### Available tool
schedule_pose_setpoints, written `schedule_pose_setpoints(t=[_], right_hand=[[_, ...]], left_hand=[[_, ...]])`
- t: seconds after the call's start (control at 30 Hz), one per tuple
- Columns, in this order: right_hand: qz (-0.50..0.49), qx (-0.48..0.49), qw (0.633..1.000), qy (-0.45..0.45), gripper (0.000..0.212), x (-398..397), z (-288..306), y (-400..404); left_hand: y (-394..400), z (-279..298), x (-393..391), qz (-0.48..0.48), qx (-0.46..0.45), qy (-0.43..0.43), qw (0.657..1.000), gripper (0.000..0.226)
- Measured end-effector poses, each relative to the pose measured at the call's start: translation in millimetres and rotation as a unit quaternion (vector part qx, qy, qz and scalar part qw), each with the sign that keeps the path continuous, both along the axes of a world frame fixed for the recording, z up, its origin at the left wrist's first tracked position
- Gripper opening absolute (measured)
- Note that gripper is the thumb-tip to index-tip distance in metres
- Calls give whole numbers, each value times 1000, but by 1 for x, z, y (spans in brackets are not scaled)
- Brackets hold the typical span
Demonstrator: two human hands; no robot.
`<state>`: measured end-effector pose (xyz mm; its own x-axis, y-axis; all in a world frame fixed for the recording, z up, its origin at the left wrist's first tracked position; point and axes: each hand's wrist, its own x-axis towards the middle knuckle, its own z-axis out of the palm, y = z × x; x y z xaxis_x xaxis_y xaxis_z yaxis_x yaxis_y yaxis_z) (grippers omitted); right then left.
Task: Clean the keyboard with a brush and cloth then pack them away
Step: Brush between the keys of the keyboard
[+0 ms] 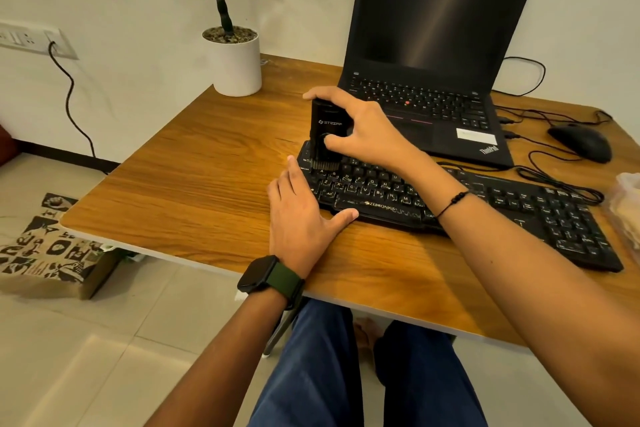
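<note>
A black keyboard lies across the wooden table, running from the middle to the right edge. My right hand grips a black block-shaped brush held upright, its bristles touching the keys at the keyboard's far left end. My left hand lies flat on the table against the keyboard's left end, fingers straight and thumb spread along the front edge. At the right edge of the frame sits a pale, crumpled thing in clear wrap; I cannot tell if it is the cloth.
An open black laptop stands right behind the keyboard. A black mouse and loose cables lie at the back right. A white plant pot stands at the table's back left corner. A patterned bag sits on the floor left.
</note>
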<state>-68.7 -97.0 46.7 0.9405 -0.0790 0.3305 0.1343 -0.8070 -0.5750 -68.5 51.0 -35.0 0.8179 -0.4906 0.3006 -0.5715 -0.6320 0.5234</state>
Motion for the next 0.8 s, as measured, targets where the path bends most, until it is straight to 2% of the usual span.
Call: schedule_pose_setpoints(t=[0.47, 0.8], right_hand=[[-91, 44, 995, -3, 59, -76, -4, -47], [-44, 15, 999, -19, 59, -46, 4, -24]], left_hand=[[-1, 1, 0, -9, 7, 9, 1000, 118], [0, 2, 0, -7, 1, 13, 1000, 119]])
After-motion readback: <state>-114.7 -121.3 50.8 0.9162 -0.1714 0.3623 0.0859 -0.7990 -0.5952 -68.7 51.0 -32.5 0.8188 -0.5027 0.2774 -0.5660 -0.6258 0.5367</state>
